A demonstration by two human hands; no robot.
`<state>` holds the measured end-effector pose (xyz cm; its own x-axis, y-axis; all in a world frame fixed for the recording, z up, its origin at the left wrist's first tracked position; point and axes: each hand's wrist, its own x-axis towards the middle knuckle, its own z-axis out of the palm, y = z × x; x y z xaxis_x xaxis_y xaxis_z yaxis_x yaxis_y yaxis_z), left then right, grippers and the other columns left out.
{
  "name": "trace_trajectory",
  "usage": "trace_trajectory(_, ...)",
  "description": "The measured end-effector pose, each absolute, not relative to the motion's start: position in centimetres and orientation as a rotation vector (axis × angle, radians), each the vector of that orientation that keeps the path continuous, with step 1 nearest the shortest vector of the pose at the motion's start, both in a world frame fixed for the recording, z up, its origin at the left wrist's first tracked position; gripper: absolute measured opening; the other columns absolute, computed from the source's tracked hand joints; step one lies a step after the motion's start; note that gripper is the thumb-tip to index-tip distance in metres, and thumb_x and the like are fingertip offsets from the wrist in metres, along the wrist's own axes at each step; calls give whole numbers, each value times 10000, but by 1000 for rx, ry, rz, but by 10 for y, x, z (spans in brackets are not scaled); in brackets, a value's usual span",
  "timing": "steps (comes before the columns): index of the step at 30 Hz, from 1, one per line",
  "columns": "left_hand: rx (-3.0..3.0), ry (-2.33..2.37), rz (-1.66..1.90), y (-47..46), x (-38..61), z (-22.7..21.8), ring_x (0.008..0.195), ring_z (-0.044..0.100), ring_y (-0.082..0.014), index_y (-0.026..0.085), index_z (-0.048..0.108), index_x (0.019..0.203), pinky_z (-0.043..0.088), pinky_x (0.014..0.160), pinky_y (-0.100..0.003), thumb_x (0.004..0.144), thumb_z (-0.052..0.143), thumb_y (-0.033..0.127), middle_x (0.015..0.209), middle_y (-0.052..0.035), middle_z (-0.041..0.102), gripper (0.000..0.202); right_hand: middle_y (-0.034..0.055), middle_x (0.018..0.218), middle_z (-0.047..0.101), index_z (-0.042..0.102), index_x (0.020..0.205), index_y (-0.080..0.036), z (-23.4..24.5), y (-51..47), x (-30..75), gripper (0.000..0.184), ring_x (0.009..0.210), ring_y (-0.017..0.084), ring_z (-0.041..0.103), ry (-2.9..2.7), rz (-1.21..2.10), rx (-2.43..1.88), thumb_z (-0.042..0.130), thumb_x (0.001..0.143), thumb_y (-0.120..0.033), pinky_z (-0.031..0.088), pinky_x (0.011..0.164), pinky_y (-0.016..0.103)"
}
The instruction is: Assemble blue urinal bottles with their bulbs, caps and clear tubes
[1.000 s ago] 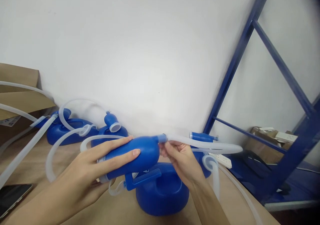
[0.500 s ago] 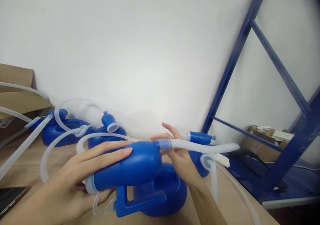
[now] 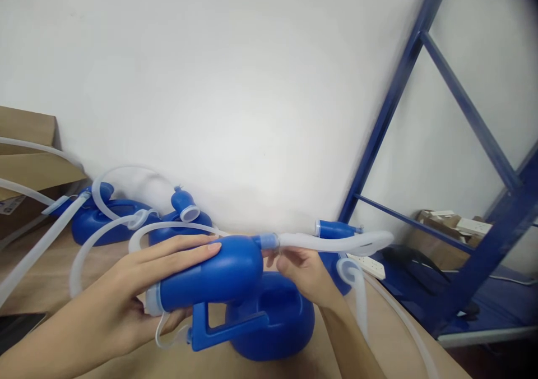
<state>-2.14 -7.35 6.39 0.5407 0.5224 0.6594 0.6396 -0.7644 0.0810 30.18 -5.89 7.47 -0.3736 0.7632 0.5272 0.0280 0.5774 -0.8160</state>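
My left hand (image 3: 126, 300) is wrapped round a blue plastic urinal head (image 3: 214, 269) with an L-shaped handle and a translucent cap (image 3: 153, 299) at its near end. A white hose (image 3: 328, 242) is fitted on its narrow spout through a pale blue collar. Under that joint, my right hand (image 3: 305, 269) has its thumb and fingers closed at a thin wire hose clamp (image 3: 277, 244); the fingertips are partly hidden. Directly below the held part, a blue urinal bottle (image 3: 273, 323) with a moulded grip stands on the table.
More blue bottles (image 3: 105, 225) with hoses stand at the left, by an open cardboard box (image 3: 37, 166). Another blue head (image 3: 336, 229) lies at the right near a white power strip (image 3: 370, 267). A blue metal frame (image 3: 386, 110) rises on the right. A dark phone (image 3: 19, 328) lies left.
My right hand's raised fingers have curled in, and its thumb has come to the clamp at the hose joint. The urinal head has shifted slightly left and up in my left hand.
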Motion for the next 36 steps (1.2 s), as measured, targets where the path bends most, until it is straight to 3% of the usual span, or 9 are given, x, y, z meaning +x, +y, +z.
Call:
trace_trajectory(3, -2618, -980, -1041, -71, -22, 65, 1338, 624, -287, 483, 397, 1565, 592, 1038, -346, 950, 632, 520, 1505, 68, 615, 660, 72, 865, 739, 777, 1013, -190, 77, -61, 301, 492, 844, 211, 704, -1827, 967, -579, 612, 962, -651, 561, 797, 335)
trace_trajectory(8, -2621, -972, -1064, -68, -21, 65, 1350, 616, -284, 480, 402, 1565, 597, 1031, -342, 939, 642, 505, 1508, 66, 614, 671, 72, 898, 735, 754, 949, -178, 74, -59, 299, 357, 825, 188, 690, -1773, 1070, -552, 627, 1009, -506, 541, 757, 297)
trace_trajectory(11, -2606, -944, -1065, -68, -20, 64, 1307, 652, -281, 470, 426, 1558, 612, 1001, -326, 920, 657, 505, 1491, 59, 631, 679, 103, 997, 747, 755, 1059, -176, 68, -54, 301, 443, 818, 208, 693, -1765, 1151, -438, 599, 992, -584, 554, 746, 329)
trace_trajectory(14, -2604, -943, -1032, -70, -19, 66, 1300, 657, -287, 446, 432, 1558, 604, 1011, -327, 931, 644, 447, 1499, 65, 623, 662, 98, 924, 731, 754, 974, -169, 67, -53, 300, 508, 823, 217, 693, -1737, 1178, -463, 521, 1015, -619, 542, 714, 324)
trace_trajectory(17, -2601, -978, -1012, -73, -18, 68, 1308, 650, -286, 441, 432, 1550, 598, 1022, -334, 950, 609, 392, 1508, 68, 613, 627, 60, 798, 691, 712, 874, -165, 69, -55, 296, 481, 743, 189, 675, -1737, 1214, -535, 578, 996, -611, 523, 686, 303)
trace_trajectory(21, -2604, -983, -1013, -74, -19, 68, 1316, 642, -311, 413, 473, 1531, 609, 1010, -350, 950, 610, 389, 1511, 38, 617, 597, 41, 761, 664, 677, 835, -165, 70, -55, 293, 480, 694, 164, 642, -1764, 1209, -571, 619, 970, -622, 507, 661, 285)
trace_trajectory(28, -2635, -1054, -894, -76, -22, 67, 1388, 578, -306, 421, 436, 1548, 565, 1081, -372, 976, 616, 430, 1601, 59, 514, 600, 32, 716, 629, 652, 757, -177, 69, -53, 296, 510, 669, 163, 609, -1782, 1134, -711, 603, 969, -638, 510, 649, 297)
trace_trajectory(36, -2659, -1011, -902, -77, -26, 68, 1364, 604, -320, 431, 430, 1565, 570, 1081, -424, 962, 650, 442, 1544, 34, 587, 642, 22, 668, 602, 630, 712, -185, 78, -61, 296, 545, 663, 166, 579, -1812, 1069, -834, 651, 904, -695, 507, 681, 313)
